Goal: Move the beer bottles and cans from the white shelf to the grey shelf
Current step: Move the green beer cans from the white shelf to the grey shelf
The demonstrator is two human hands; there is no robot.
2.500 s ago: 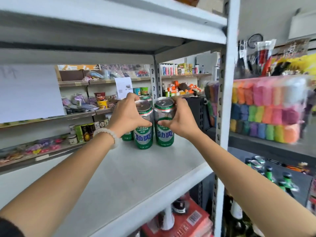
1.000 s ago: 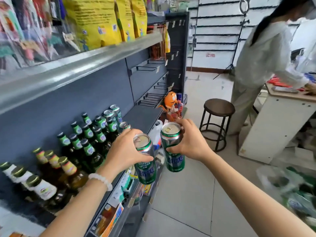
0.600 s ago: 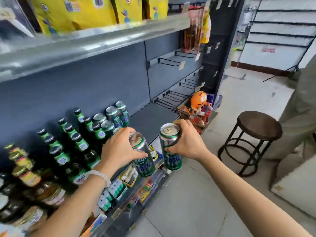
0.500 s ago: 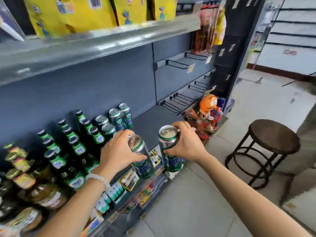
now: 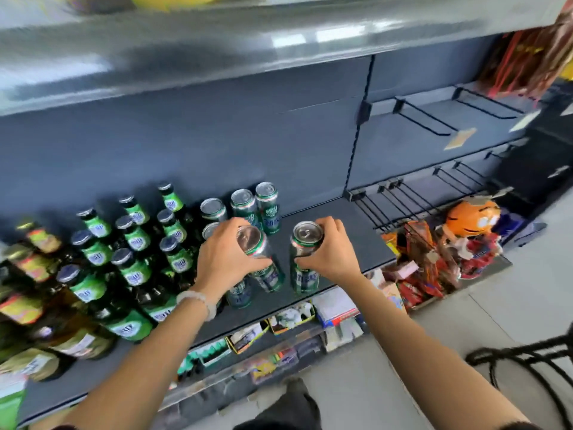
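A: What are the hands carrying?

B: The left hand (image 5: 228,262) is gripping a tall green aluminium beer can (image 5: 259,259), tilted; the right hand (image 5: 330,254) is gripping a second green beer can (image 5: 304,259), upright. Fingers are curling round each can's upper half.

A: Where?

B: Both are sitting over the dark grey shelf board (image 5: 335,212), near its front edge. Bare board is lying beyond the right fingers; standing green cans (image 5: 266,201) are crowding behind the left fingers.

Shop aisle, dim and blurred.
Pale tiled floor (image 5: 511,305) at lower right; dark wire stool (image 5: 527,361) at right edge; what looks like bare wire hooks (image 5: 428,119) on the upper-right back panel.
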